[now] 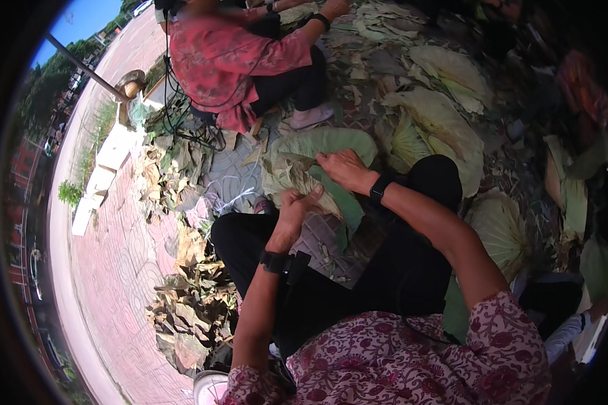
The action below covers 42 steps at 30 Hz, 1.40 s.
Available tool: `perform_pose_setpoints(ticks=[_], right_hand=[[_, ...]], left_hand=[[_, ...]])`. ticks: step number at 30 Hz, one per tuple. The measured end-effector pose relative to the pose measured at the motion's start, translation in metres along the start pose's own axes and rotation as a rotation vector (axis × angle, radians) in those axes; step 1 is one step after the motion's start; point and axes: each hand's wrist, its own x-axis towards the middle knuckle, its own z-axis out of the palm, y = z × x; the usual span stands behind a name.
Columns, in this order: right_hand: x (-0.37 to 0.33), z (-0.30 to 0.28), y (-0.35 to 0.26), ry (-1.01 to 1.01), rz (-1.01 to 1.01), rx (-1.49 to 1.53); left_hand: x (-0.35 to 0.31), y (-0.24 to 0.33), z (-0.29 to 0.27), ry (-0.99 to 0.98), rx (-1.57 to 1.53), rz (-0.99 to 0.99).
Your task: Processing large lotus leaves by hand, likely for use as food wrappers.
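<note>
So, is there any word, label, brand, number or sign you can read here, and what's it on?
No readable text.
Lotus leaf at the right hand: no lettering visible.
Black wristbands: no legible marks.
Wearer's floral-print shirt: pattern only.
Distant red building: too small and blurred to tell.

From my head, the left of two fisheye cameras looks down and ahead, upright and unmirrored. It sits above my lap [331, 291], with my fingers [325, 160] fairly near, just above mid-picture; the pink paving [111, 270] curves toward the left rim.
</note>
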Motion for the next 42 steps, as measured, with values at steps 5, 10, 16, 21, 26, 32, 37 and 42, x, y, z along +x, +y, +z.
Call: perform_pose_setpoints(ticks=[5, 10, 16, 21, 26, 32, 37, 42], right_hand=[[-0.004, 0.001, 0.007, 0.064, 0.031, 0.054], [-0.005, 0.000, 0.024, 0.101, 0.264, 0.049], [0.001, 0.006, 0.046, 0.383, 0.435, 0.212], [0.005, -0.003, 0.044, 0.381, 0.541, 0.321], [0.007, -0.013, 0.041, 0.363, 0.567, 0.545], [0.004, -0.017, 0.021, 0.320, 0.663, 1.283], [0.003, -0.028, 0.006, 0.020, 0.540, 1.419], [0.008, -0.040, -0.009, -0.108, 0.489, 1.413]], left_hand=[[-0.010, 0.006, 0.007, -0.100, 0.158, 0.000], [-0.023, 0.021, 0.013, -0.322, 0.331, -0.104], [-0.031, -0.035, 0.021, -0.504, 0.402, 0.075], [-0.022, -0.091, 0.003, -0.845, 1.074, 0.112], [-0.012, -0.051, 0.008, -0.428, 1.183, 0.047], [-0.006, -0.032, 0.021, -0.012, 0.987, 0.429], [0.000, -0.030, 0.031, 0.073, 0.686, 0.447], [0.022, -0.062, 0.011, 0.174, 0.310, 0.287]])
